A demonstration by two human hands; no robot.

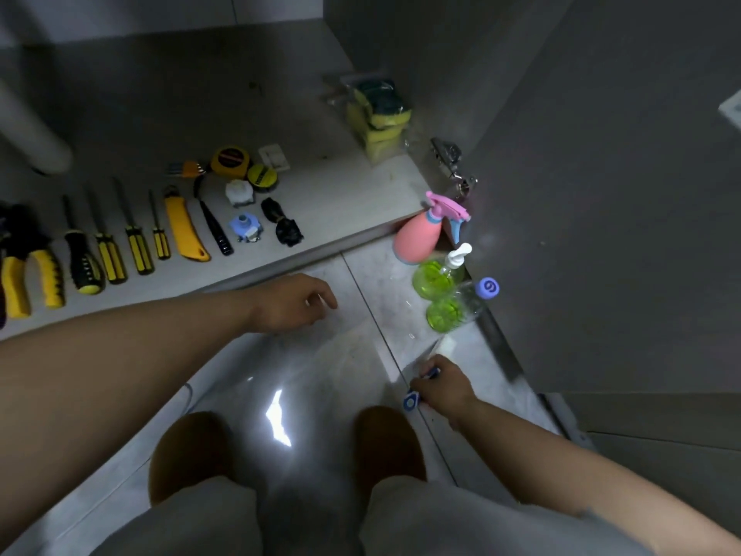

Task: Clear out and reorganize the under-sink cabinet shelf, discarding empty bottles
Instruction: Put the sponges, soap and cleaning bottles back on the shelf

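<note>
Head view, person crouched in front of the shelf (pixel 341 194).

Findings:
- On the shelf, hand tools lie in a neat row: pliers (pixel 28 274), screwdrivers (pixel 108 254), a yellow knife (pixel 182 230) and a tape measure (pixel 229 159). A pack of sponges (pixel 379 114) sits toward the back right of the shelf.
- Off the shelf, on the floor by its front right corner, stand a pink spray bottle (pixel 415 236), a green pump bottle (pixel 435 276) and a blue-capped bottle (pixel 457 307), close together in a line against the open door (pixel 601 194).
- The right hand (pixel 441 385) is low to the floor in front of the shelf, fingers curled around a small clear bottle (pixel 411 402) with blue parts. No liquid shows in it, so it is judged a discard.
- The left hand (pixel 294 302) hovers just in front of the shelf edge, fingers loosely bent. A clear plastic sheet (pixel 320 375), possibly a bag, spreads on the floor below it. Whether the fingers pinch its edge cannot be told.

Recommendations for the step in hand:
- Confirm the clear bottle is empty by its weight and a tilt before binning it.
- If the plastic is a bag, hold its mouth open with the left hand and drop the bottle well inside.
- Keep the right forearm clear of the three standing bottles, which could tip over.
</note>
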